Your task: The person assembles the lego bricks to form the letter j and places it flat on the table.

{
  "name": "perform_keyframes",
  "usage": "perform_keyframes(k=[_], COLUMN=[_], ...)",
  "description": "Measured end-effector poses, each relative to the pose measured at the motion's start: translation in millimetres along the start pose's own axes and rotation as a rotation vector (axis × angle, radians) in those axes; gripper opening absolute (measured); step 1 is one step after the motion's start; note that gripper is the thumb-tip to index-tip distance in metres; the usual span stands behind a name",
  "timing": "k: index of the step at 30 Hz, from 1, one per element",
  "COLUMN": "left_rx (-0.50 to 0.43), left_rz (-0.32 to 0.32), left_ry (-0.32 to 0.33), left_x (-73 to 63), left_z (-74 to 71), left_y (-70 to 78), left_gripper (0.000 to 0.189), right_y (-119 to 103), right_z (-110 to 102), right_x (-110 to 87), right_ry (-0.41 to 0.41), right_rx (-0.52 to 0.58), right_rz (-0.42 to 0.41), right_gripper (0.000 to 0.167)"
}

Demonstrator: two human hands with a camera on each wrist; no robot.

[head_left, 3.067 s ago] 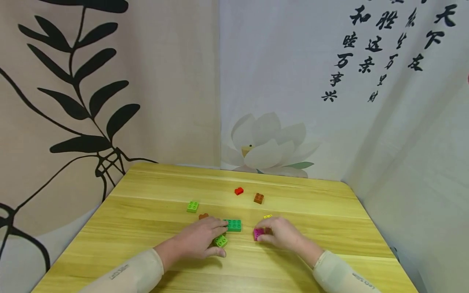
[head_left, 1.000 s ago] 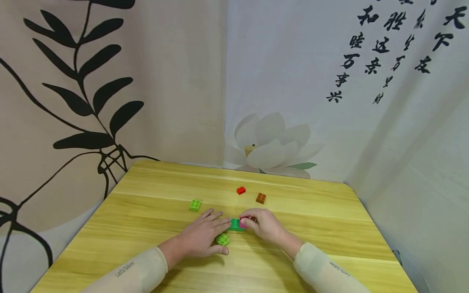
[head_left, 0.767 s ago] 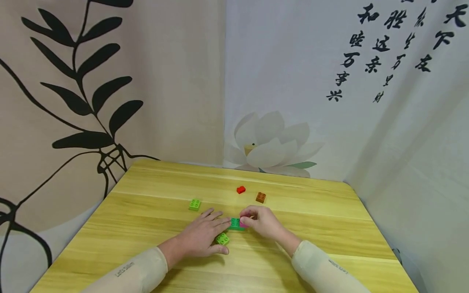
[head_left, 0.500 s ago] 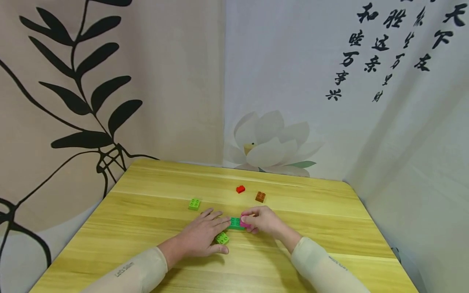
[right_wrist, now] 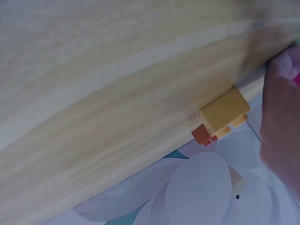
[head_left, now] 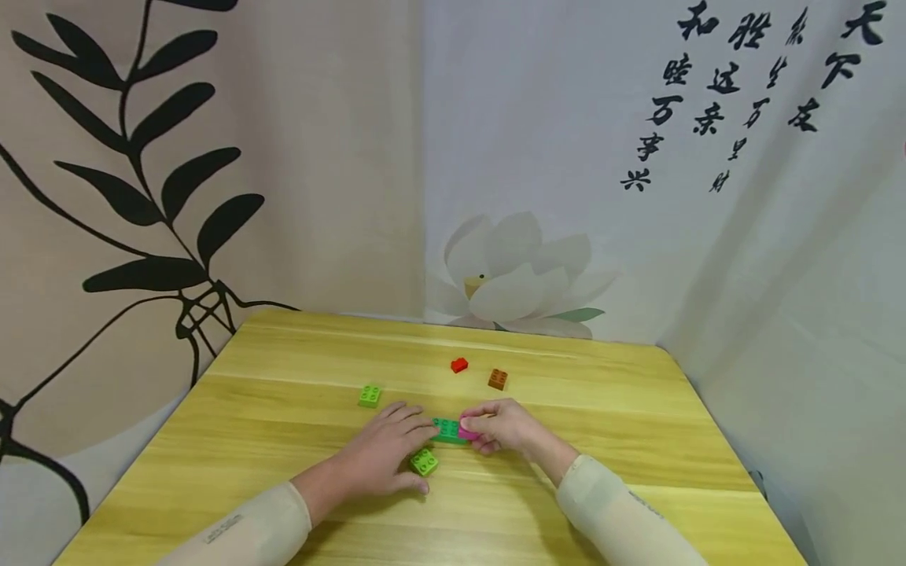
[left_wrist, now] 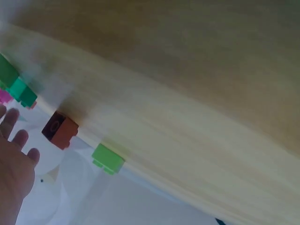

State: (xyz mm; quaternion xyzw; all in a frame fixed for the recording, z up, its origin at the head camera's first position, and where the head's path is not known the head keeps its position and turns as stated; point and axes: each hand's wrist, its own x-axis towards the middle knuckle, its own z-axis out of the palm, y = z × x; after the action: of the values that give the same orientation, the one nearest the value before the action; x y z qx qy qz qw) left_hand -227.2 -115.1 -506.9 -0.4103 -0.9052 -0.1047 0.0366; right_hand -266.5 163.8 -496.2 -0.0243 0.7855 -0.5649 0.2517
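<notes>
Lying lengthwise left to right, the long green brick (head_left: 447,430).

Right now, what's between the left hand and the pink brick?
In the head view, the exposed studded part of the green brick lies between the left hand and the pink brick.

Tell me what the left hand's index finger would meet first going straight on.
Most likely the long green brick, at the index fingertip of the left hand; whether they touch is unclear. Beyond it, the right hand pinches a magenta brick.
</notes>
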Motion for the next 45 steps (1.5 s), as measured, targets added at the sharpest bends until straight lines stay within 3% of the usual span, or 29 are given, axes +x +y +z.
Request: perform_keyframes(k=[5,9,13,19,24,31,37,45], left_rx=[0.057,0.091,0.04,-0.041,-0.003,-0.006,0.01,0.033], left_rz=[0.02,0.021,-0.022,-0.09,-0.15,-0.224,-0.258,-0.274], left_ry=[0.017,0.009,0.011,0.122,0.18,0.108,0.064,-0.043], left_x=[-0.3,0.9,0.6,6.8,21.1,36.6,41.9,53.3], left_z=[-5.8,-2.2,2.5,-6.4,-11.8,-7.7,-3.1,-12.5], left_y=[2.9,5.1,6.2,5.5,-0.7,-3.3,-4.0,-3.6], left_gripper=[0.064,0.052,0.049,0.047,0.047,0.044,0.044,0.044], right_y=[-1.1,0.3,2.0,0.0,-0.3,1.9,2.8,1.7], right_z=[-2.0,-1.9,-0.5,-1.1,-2.3,-0.8,-0.2,0.7], right_x=[-0.3,1.2,2.6,1.8,2.4,2.4,2.0,1.4], right_ry=[0.003,-0.002,-0.011,-0.011,-0.008,-0.02,-0.021,-0.008], right_rx=[0.012,0.02,0.029,0.033,0.033,0.039,0.036,0.033], right_rz=[0.004,0.008,0.002,-0.002,0.001,0.001,-0.003,0.003], right_gripper=[0.036,0.036,0.037,0.035,0.036,0.037,0.036,0.037])
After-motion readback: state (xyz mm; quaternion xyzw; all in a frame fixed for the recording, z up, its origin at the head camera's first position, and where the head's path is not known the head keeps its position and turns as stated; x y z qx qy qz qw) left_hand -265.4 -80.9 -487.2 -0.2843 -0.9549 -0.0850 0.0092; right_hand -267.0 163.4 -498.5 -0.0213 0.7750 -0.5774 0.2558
